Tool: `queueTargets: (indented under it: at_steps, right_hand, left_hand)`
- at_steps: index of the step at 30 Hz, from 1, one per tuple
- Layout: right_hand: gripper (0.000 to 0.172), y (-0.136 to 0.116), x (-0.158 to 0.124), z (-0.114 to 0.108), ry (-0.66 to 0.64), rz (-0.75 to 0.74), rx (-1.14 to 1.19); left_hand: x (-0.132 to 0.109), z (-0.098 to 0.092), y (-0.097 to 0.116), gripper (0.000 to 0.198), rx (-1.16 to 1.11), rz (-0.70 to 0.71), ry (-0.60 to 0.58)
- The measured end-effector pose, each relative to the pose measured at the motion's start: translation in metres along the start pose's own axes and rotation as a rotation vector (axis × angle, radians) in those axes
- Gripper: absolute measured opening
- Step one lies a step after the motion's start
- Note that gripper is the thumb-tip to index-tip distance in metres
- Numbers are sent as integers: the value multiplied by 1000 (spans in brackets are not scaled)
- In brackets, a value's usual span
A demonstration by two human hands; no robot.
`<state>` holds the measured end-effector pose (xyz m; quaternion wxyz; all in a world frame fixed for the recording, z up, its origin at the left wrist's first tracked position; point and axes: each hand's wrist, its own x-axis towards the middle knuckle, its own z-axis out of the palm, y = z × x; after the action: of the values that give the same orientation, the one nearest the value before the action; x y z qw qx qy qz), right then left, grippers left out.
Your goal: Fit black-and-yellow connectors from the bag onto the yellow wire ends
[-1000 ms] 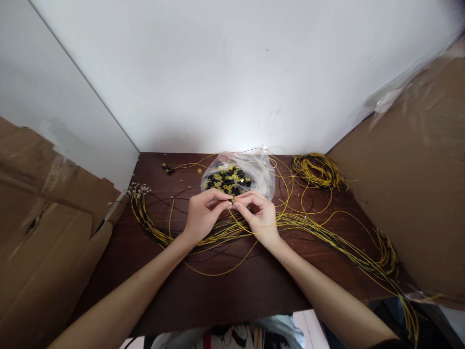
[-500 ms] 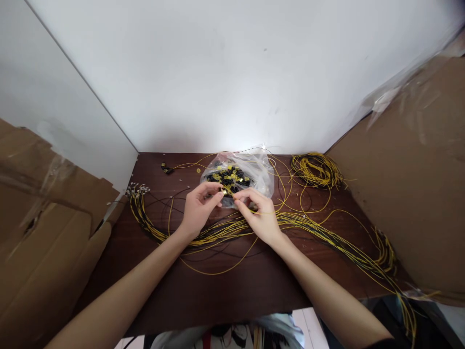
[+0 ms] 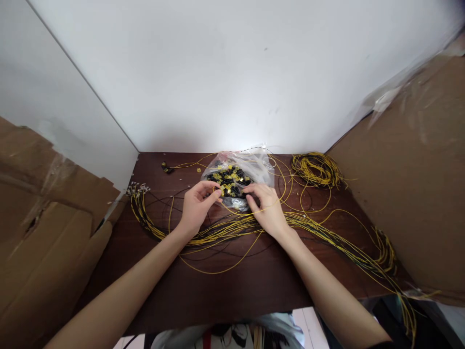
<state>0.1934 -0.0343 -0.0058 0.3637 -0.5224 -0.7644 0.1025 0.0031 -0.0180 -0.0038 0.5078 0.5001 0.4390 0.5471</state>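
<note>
My left hand [image 3: 198,201] is closed in a pinch at the left side of the clear plastic bag [image 3: 259,167]. Between its fingertips is a thin yellow wire [image 3: 232,212], which curves across to my right hand. The wire's end is hidden by the fingers. My right hand [image 3: 266,203] reaches in at the bag's right front, thumb and fingers apart. Nothing can be seen held in it, and the yellow wire passes by its thumb. Inside the bag lie many small yellow and black plastic pieces [image 3: 230,177]. Under both wrists runs a long bundle of yellow and black wires [image 3: 218,233].
A coil of yellow wire [image 3: 316,169] lies at the back right. Small black-and-yellow parts [image 3: 167,168] sit at the back left. Whitish tips [image 3: 138,189] end the bundle on the left. Cardboard [image 3: 414,160] and a white wall [image 3: 232,72] enclose the brown table [image 3: 218,295].
My right hand has moved slightly right, away from my left hand, and its fingers have parted. The yellow wire now hangs in a loop between the hands. My left hand has barely moved.
</note>
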Motion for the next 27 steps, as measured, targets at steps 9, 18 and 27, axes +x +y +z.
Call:
queueTargets:
  at_steps: [9,18,27]
  right_hand:
    - [20,0,-4,6,-34,-49,-86]
    - [33,-6,-4,7,-116,-159,-247]
    - [35,-5,-5,8,-157,-168,-201]
  left_hand:
    - [0,1,1,13,-3,12,-16]
    - [-1,2,3,12,28,19,-23]
    - [-1,1,3,12,27,12,-30]
